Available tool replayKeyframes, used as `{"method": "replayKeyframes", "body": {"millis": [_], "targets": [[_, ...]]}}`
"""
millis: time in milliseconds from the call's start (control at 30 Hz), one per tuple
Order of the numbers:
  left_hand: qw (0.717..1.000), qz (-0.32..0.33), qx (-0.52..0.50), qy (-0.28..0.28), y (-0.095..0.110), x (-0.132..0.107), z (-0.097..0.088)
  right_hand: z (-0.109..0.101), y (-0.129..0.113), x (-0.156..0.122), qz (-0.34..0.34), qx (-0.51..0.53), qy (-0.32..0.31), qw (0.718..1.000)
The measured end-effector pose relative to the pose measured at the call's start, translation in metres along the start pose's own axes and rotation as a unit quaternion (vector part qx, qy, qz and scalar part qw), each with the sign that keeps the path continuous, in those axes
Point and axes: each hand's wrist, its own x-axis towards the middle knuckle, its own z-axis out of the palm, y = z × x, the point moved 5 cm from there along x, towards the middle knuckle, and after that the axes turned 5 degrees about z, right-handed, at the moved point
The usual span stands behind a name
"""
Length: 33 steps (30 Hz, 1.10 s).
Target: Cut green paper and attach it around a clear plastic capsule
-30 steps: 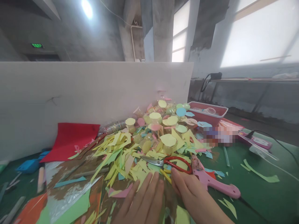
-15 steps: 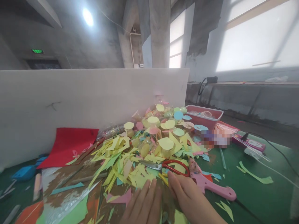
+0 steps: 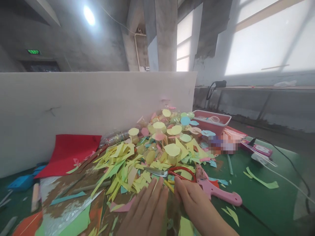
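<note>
My left hand (image 3: 145,208) lies palm down at the front of the table, fingers stretched out and reaching forward over the paper scraps. Beside it, my right hand (image 3: 193,198) is closed with its fingers curled under; whatever they may hold is hidden. Just beyond both hands are scissors with red handles (image 3: 182,171), their blades pointing left. A pink glue gun (image 3: 221,193) lies right of my right hand, its dark cord running off toward the lower right. Yellow paper strips (image 3: 115,157) are heaped in front of my left hand.
Small clear cups topped with paper discs (image 3: 172,149) are piled ahead. A pink basket (image 3: 213,123) stands behind them at right. Red sheet (image 3: 71,150) and a blue tool (image 3: 22,182) lie left. A white board (image 3: 98,101) closes off the back.
My left hand has moved slightly forward, its fingertips now close to the scissors. The right hand stays curled beside it. The whole view has shifted a little to the right.
</note>
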Motion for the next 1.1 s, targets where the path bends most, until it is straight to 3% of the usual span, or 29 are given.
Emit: {"method": "replayKeyframes", "body": {"millis": [167,300,433,600,800,933,1100], "targets": [[0.998,0.029,-0.039,-0.049,0.0,0.006,-0.018,-0.002,-0.001,-0.001,0.01,0.005,-0.008,1.0],[0.986,-0.042,-0.103,-0.128,0.001,0.01,-0.029,-0.008,-0.004,-0.002,-0.022,0.001,0.017,1.0],[0.943,-0.112,-0.211,-0.232,-0.006,0.01,-0.023,-0.01,-0.007,-0.004,-0.082,-0.009,0.052,0.995],[0.946,-0.134,-0.229,-0.186,-0.014,0.016,-0.03,-0.009,-0.013,-0.006,-0.129,-0.048,0.088,0.987],[0.959,-0.116,-0.203,-0.16,-0.003,0.008,-0.02,-0.024,-0.01,-0.005,-0.103,-0.012,0.121,0.987],[0.98,-0.113,-0.149,-0.071,-0.004,0.002,-0.023,-0.029,-0.008,-0.003,-0.099,-0.009,0.139,0.985],[0.98,-0.055,-0.151,-0.113,0.001,-0.001,-0.016,-0.028,-0.009,-0.001,-0.119,-0.059,0.159,0.978]]}}
